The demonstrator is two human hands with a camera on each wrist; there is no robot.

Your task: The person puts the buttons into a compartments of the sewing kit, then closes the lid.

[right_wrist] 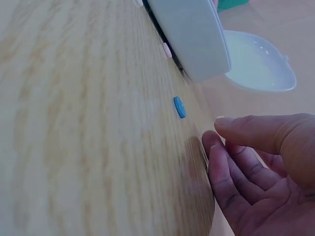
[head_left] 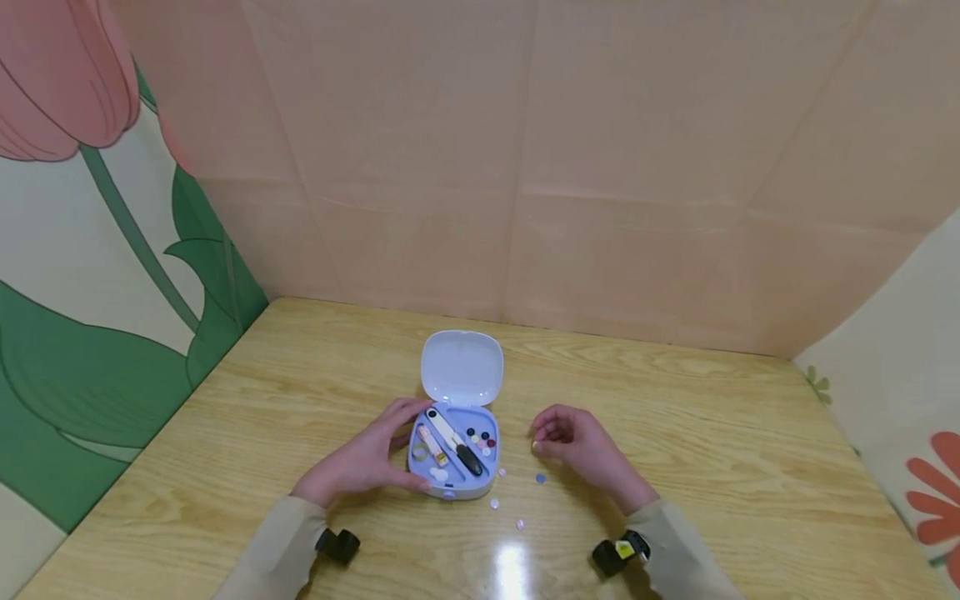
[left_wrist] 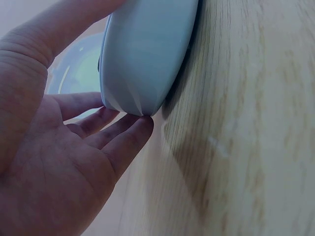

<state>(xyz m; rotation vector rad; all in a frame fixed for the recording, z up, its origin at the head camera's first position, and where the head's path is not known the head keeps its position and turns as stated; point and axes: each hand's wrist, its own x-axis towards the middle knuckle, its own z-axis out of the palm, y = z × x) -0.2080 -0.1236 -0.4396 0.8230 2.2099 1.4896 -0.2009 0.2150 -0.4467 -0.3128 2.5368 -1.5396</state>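
A lilac sewing box (head_left: 472,490) stands on the table with its lid (head_left: 462,367) raised. My left hand (head_left: 367,458) holds its left side, thumb at the front corner and fingers toward the back. Inside lie a white-and-black tool (head_left: 456,442), a small pink-and-clear item (head_left: 432,447) and several coloured buttons (head_left: 480,439). My right hand (head_left: 581,446) is low over the table, right of the box, fingers loosely bent. A pale spot shows at its thumb tip; no held thing is plain in the right wrist view. A blue button (right_wrist: 179,107) lies near its fingertips.
Loose pink and pale buttons lie on the wooden table (head_left: 300,392) near the box: one pink button (head_left: 502,472) by its right side, a pale button (head_left: 494,503) and another pink button (head_left: 521,524) in front. A pinkish cloth (head_left: 517,167) hangs behind the table.
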